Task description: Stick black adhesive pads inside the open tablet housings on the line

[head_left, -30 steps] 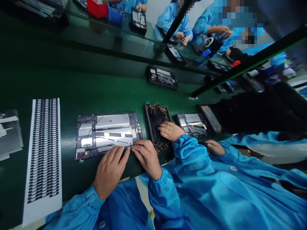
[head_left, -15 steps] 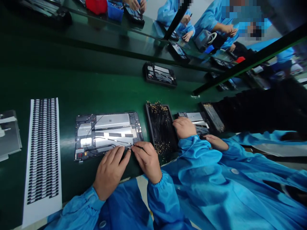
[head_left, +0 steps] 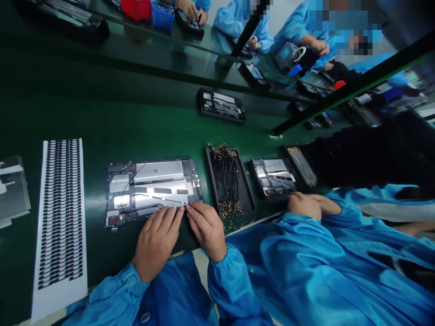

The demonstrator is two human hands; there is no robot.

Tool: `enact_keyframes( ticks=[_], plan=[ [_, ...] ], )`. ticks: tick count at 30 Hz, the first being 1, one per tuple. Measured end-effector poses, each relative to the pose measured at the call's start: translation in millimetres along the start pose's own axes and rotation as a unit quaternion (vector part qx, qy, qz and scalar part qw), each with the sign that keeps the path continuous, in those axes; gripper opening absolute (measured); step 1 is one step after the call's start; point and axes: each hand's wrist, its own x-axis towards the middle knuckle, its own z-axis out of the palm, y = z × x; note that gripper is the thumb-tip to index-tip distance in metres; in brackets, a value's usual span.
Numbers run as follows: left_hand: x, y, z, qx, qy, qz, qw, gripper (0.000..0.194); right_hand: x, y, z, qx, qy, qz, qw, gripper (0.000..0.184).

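An opened tablet [head_left: 159, 172] lies flat on the green table, showing its silver batteries, black tape strips and thin cables. My left hand [head_left: 158, 240] rests at its near edge, fingers bent together and tips on the lower right side. Close beside it, my right hand [head_left: 208, 228] pinches at the tablet's near right corner, its thumb and forefinger almost touching my left fingertips. Whatever lies between the fingertips is too small to make out. A black tray [head_left: 246, 194] of thin black cables [head_left: 227, 181] with gold-coloured ends stands just right of the tablet.
A white sheet [head_left: 57, 299] with rows of black stickers lies on the left, beyond it a stack of grey plates [head_left: 12, 199]. On the right a co-worker's hands [head_left: 306, 206] are at another open tablet [head_left: 274, 174]. A boxed device [head_left: 220, 104] sits at the back beneath a glass shelf.
My hands stay at the tablet's near edge with only small finger movements. The co-worker's hand has left the cable tray and moved right to the other tablet. The boxed device has shifted left.
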Motion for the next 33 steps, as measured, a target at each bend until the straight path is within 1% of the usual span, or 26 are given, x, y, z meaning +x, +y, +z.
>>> enact_keyframes(
  ticks=[2, 5, 9, 12, 17, 21, 25, 27, 30, 33],
  plan=[
    [-1.4, 0.2, 0.3, 0.005, -0.006, 0.005, 1.000, 0.042, 0.2, -0.6, -0.7, -0.010, -0.001, -0.005, 1.000, 0.049],
    [-3.1, 0.7, 0.6, 0.008, -0.008, 0.011, 1.000, 0.044, 0.6, -4.1, 0.0, -0.039, 0.013, -0.022, 0.999, 0.049],
    [-4.5, 0.6, 1.3, -0.005, -0.007, 0.004, 1.000, 0.045, -2.3, -8.2, 4.1, -0.064, 0.017, -0.010, 0.998, 0.050],
    [-5.3, -0.8, 2.0, -0.017, -0.005, 0.003, 1.000, 0.047, -6.6, -6.9, 7.2, -0.041, 0.016, 0.007, 0.999, 0.052],
    [-5.2, -2.1, 1.7, -0.038, 0.028, 0.002, 0.999, 0.044, -12.1, -2.4, 10.0, 0.014, 0.043, 0.024, 0.999, 0.057],
    [-4.2, -1.3, 0.2, -0.050, 0.040, -0.012, 0.998, 0.036, -11.0, -5.9, 9.5, -0.008, 0.027, 0.015, 0.999, 0.059],
    [-2.5, -1.1, 1.2, -0.065, 0.058, -0.024, 0.996, 0.025, -6.3, -13.7, 9.2, -0.067, -0.008, 0.011, 0.998, 0.052],
    [-1.7, -0.3, 1.2, -0.071, 0.061, -0.024, 0.995, 0.024, -5.7, -15.8, 10.8, -0.088, -0.009, 0.014, 0.996, 0.050],
    [-4.0, 2.0, -6.8, -0.082, 0.055, -0.027, 0.995, 0.028, -8.8, -15.8, 14.4, -0.077, 0.004, 0.026, 0.997, 0.052],
    [-13.3, 0.3, -28.6, -0.094, 0.042, -0.064, 0.993, 0.035, -13.3, -16.3, 15.3, -0.061, 0.014, 0.029, 0.998, 0.054]
  ],
)
